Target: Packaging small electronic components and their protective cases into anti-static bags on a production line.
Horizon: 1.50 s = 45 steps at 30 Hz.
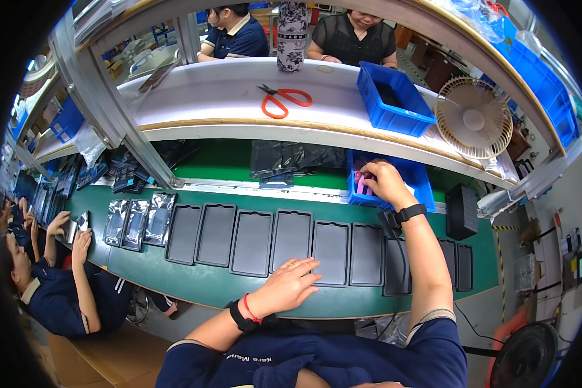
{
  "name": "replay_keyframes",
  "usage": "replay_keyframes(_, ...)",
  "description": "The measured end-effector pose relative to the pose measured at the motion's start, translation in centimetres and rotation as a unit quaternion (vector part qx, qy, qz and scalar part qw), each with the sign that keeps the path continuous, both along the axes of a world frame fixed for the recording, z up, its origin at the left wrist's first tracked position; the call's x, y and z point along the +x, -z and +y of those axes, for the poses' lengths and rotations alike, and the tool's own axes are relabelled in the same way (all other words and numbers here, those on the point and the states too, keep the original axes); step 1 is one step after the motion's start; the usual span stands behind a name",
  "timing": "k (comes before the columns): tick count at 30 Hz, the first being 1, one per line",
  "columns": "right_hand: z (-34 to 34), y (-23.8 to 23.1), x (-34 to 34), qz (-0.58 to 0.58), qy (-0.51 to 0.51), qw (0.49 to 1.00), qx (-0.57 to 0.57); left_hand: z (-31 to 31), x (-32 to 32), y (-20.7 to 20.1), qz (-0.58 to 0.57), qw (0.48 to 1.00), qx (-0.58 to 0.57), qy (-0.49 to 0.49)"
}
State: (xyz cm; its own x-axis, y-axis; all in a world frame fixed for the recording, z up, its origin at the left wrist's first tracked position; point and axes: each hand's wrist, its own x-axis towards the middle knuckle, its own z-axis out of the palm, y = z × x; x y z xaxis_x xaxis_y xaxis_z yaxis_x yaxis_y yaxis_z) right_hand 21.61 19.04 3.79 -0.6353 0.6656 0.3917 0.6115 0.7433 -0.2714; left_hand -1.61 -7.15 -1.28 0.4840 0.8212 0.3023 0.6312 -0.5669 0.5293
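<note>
My left hand (290,283) lies with its fingers stretched out over the lower edges of two black rectangular trays, a middle tray (292,234) and the tray to its right (332,249). It holds nothing. My right hand (387,182) reaches into a blue bin (422,183) under the shelf. Its fingers are bent down onto a pink piece (360,183), one of several pink and purple pieces there; the fingertips are partly hidden. Several shallow trays stand in a row along the green bench, some covered by my right forearm.
Wrapped packs (158,218) lie left of the trays, near a co-worker's hands (81,246). Silvery bags (288,161) lie under the shelf. A black block (461,210) stands at right. Above are orange-handled scissors (282,102), a blue crate (394,97) and a fan (473,118).
</note>
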Motion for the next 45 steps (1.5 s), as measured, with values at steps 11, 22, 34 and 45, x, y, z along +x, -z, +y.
replay_keyframes(11,-0.6,0.7,2.7,0.460,0.138,0.831,-0.283,2.2,-0.2,0.7,-0.422,0.830,-0.350,-0.103)
replay_keyframes(22,-12.7,0.0,-15.5,0.221,-0.141,0.888,-0.378,2.3,-6.7,0.3,-0.691,0.565,-0.449,0.037)
replay_keyframes(34,-13.2,5.8,-35.1,0.166,-0.160,0.931,-0.284,-11.2,-19.0,2.3,-0.764,0.561,-0.182,-0.261)
replay_keyframes(45,-18.4,4.0,-31.6,0.151,-0.176,0.849,-0.476,-6.8,-17.2,2.2,-0.768,0.574,-0.216,-0.186)
